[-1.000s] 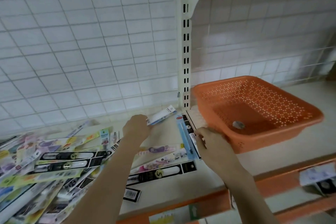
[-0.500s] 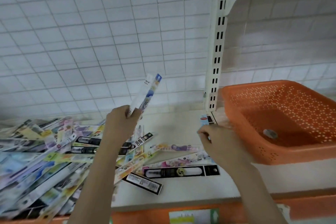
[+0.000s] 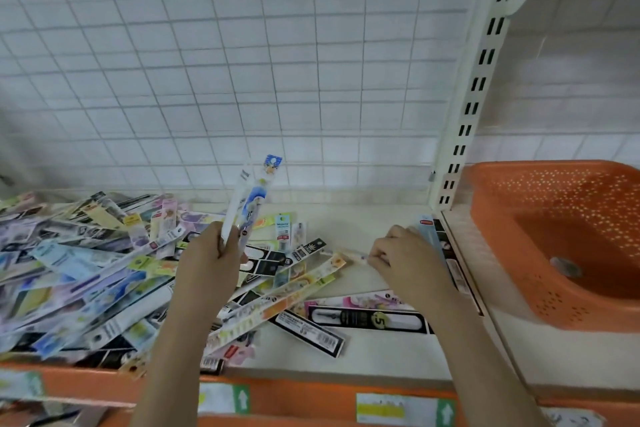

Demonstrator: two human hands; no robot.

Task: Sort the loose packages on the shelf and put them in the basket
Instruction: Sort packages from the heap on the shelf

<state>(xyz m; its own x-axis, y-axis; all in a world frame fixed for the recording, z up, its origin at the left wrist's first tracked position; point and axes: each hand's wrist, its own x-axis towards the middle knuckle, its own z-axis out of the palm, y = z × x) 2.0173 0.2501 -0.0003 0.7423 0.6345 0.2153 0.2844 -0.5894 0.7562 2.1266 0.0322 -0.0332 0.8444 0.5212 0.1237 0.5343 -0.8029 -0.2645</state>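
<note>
The left hand [image 3: 211,265] grips a white-and-blue package [image 3: 250,199] by its lower end, holding it near upright so that its top leans toward one o'clock, clear of the shelf [image 3: 381,354]. At three o'clock from it, the right hand [image 3: 408,263] rests low on the shelf with its fingers [image 3: 379,255] curled, pinching the tip of a thin pale package [image 3: 353,256] that lies flat; a light blue package [image 3: 429,236] lies just behind the knuckles, at one o'clock from the hand. From nine o'clock of the left hand round to six, a deep pile of loose packages [image 3: 86,274] covers the shelf, long cards in many colours overlapping at all angles, some reaching the orange front edge [image 3: 294,395]. A black package marked with a 5 [image 3: 367,319] lies flat at six o'clock from the right hand. The orange basket [image 3: 568,312] stands at three o'clock, beyond the slotted upright [image 3: 474,94], with one small round object [image 3: 564,267] on its floor. A white wire grid [image 3: 242,62] backs the shelf.
</note>
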